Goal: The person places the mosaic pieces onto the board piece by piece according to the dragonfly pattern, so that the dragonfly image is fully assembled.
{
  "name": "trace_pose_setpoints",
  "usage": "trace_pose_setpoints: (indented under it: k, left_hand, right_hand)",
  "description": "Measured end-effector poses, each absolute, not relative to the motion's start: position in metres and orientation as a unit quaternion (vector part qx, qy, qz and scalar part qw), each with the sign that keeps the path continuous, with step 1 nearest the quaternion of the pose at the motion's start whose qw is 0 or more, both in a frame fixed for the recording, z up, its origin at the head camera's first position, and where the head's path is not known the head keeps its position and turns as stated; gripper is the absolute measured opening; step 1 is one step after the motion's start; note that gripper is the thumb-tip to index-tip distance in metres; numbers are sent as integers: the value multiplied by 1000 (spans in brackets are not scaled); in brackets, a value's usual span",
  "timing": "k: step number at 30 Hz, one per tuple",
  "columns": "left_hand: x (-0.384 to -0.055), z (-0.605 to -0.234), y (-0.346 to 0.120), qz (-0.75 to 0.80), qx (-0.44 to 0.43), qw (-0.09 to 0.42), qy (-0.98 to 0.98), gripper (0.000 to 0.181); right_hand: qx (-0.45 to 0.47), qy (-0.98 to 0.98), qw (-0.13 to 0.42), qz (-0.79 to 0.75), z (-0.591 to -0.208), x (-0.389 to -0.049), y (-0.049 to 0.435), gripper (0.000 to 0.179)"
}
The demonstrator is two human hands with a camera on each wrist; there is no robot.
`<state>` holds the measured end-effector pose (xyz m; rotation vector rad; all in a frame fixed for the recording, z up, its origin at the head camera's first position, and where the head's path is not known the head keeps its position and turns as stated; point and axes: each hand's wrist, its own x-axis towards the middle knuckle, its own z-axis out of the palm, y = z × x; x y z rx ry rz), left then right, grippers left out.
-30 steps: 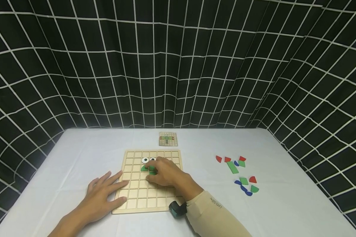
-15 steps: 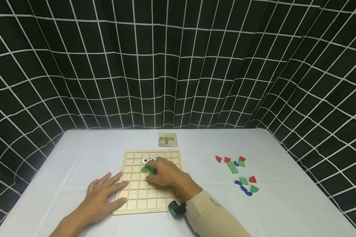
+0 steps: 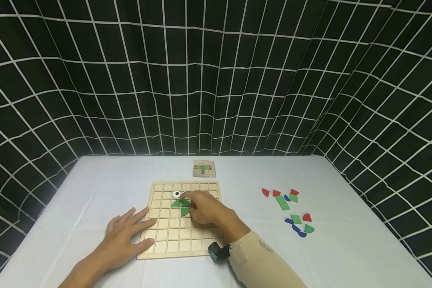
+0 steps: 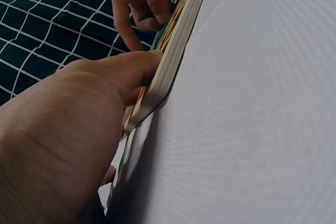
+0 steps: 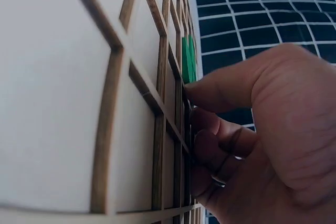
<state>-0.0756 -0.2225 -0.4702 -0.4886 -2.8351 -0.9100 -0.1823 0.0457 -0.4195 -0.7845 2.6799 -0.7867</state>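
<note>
A wooden grid board lies on the white tablecloth. Three green rounded pieces sit together in its cells, below a white eye disc; a second eye disc is mostly hidden behind the right hand. My right hand is over the board, its index fingertip at the upper green piece and the other fingers bent in. Green edges show beyond its thumb in the right wrist view. With fingers spread, my left hand rests at the board's left edge, thumb on the rim in the left wrist view.
Behind the board lies a small pattern card with a grid picture. On the right are loose red pieces, green pieces and blue pieces. A black grid-lined curtain stands around the table.
My right hand's thumb has drawn back to the right from the green pieces, leaving them uncovered, and the index finger now points out. The left hand has stayed in place.
</note>
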Motion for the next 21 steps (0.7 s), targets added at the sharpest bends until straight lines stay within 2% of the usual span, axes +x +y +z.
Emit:
trace_pose_setpoints:
  k: [11,21]
  left_hand:
    - [-77,-469,-223,-296,-163,67,-939,50]
    - [-76,-471,-222,-296,-161,66,-939,50]
  right_hand:
    - [-287,900,112,-307,-410,-185,60,45]
    - [-332,873,19,-357,-358,-171,105,38]
